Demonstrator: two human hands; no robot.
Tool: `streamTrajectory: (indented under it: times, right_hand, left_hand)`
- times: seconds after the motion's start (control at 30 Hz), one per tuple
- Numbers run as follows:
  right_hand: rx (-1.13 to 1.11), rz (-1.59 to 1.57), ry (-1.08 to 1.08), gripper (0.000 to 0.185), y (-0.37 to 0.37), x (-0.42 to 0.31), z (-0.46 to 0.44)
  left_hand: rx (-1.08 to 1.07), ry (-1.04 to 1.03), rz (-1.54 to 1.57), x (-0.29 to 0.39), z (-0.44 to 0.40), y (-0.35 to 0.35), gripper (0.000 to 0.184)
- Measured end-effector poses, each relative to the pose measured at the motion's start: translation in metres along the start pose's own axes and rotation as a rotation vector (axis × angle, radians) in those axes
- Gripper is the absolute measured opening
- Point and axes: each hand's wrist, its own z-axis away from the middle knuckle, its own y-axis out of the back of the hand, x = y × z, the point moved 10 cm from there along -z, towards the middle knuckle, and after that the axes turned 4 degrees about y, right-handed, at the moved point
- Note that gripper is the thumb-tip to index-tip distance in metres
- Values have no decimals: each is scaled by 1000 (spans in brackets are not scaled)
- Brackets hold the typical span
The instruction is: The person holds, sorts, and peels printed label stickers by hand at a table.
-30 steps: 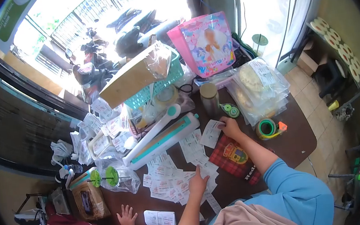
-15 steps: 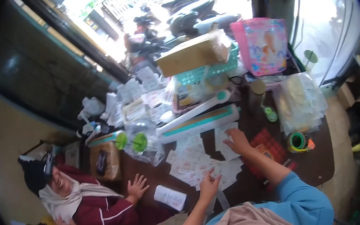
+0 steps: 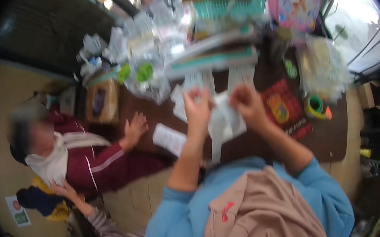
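Note:
Both hands are raised over the printed paper slips [image 3: 241,77] on the dark table. My left hand [image 3: 197,109] has its fingers pinched together near a pale white slip [image 3: 221,99]. My right hand [image 3: 248,104] is curled closed at the other side of that slip. Motion blur hides the exact contact, but the slip appears held between the two hands. A narrow white strip [image 3: 216,146] hangs toward the table's near edge below them. Right of my right hand lies a red plaid packet [image 3: 282,108].
A folded white paper [image 3: 169,140] lies left, near a co-worker's hand [image 3: 135,128]. Behind are a long white-and-teal box [image 3: 212,64], plastic bags [image 3: 149,88] and a teal basket [image 3: 231,6]. Tape rolls [image 3: 314,104] and clear packets [image 3: 323,70] stand right. Another person's striped sleeve [image 3: 101,222] shows below left.
My view has tilted down. My right hand has left the slip by the long box and come beside my left hand, closing. A white slip now shows between them.

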Motion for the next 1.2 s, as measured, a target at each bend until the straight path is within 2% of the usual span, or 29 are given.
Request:
streamTrajectory:
  times: [0.03,0.07,0.1,0.17,0.2,0.27,0.3,0.37,0.43,0.5,0.57,0.63,0.7,0.77,0.83,0.9,0.97,1.03,1.07,1.13,1.17,1.2]
  right_hand:
    - [13,25,-1,19,0,-17,-4]
    - [17,-26,-14,20,-1,-20,-6]
    - [8,-32,-49,20,-3,-19,-4]
    - [-17,-18,-72,20,-6,-15,3]
    - [-47,-1,-78,20,-10,-10,8]
    - [-67,8,-126,21,-16,7,21]
    - [-86,21,-160,23,-18,14,27]
    - [-107,125,-184,23,-18,18,37]
    - [-149,235,-199,23,-18,19,40]
    - [-232,621,137,21,-28,-7,38]
    - [-215,675,190,20,-29,-3,41]
    - [-256,864,411,17,-39,-10,52]
    - [-278,885,409,11,-42,0,64]
    - [-375,912,481,7,-50,9,82]
    - [-399,881,432,9,-48,15,92]
    - [-423,570,174,9,-37,32,94]
    - [-270,385,-255,6,6,81,95]
    - [-160,415,-401,8,47,113,85]
    - [-162,458,-427,10,59,123,79]
    - [-222,610,-443,19,67,141,68]
    - [-233,608,-459,19,63,147,68]
    - [-290,591,-462,23,53,151,67]
  left_hand:
    - [45,-53,-66,16,8,5,28]
    - [33,41,-101,10,10,11,32]
    - [-126,204,-78,0,19,4,42]
    - [-232,411,-52,-23,37,-5,44]
    - [-221,429,-52,-34,38,-1,44]
    - [-328,434,271,-48,38,-10,38]
    - [-324,454,271,-57,38,-12,38]
    - [-188,331,224,-50,35,-8,33]
    - [-144,368,236,-55,37,-3,29]
    - [-250,367,117,-65,36,0,28]
    - [-243,413,100,-74,42,2,28]
    - [-104,474,98,-99,48,13,29]
    - [-55,526,134,-113,58,20,29]
    - [-4,724,114,-143,78,33,29]
    - [1,786,135,-166,90,44,28]
    - [4,563,-140,-178,79,77,25]
    - [73,493,-297,-180,75,120,20]
    - [-4,252,-849,-166,66,154,15]
    - [1,263,-843,-158,68,150,15]
    - [83,97,-1678,-116,69,142,30]
    - [41,90,-1722,-115,71,129,43]
    - [29,-51,-1722,-109,72,108,43]
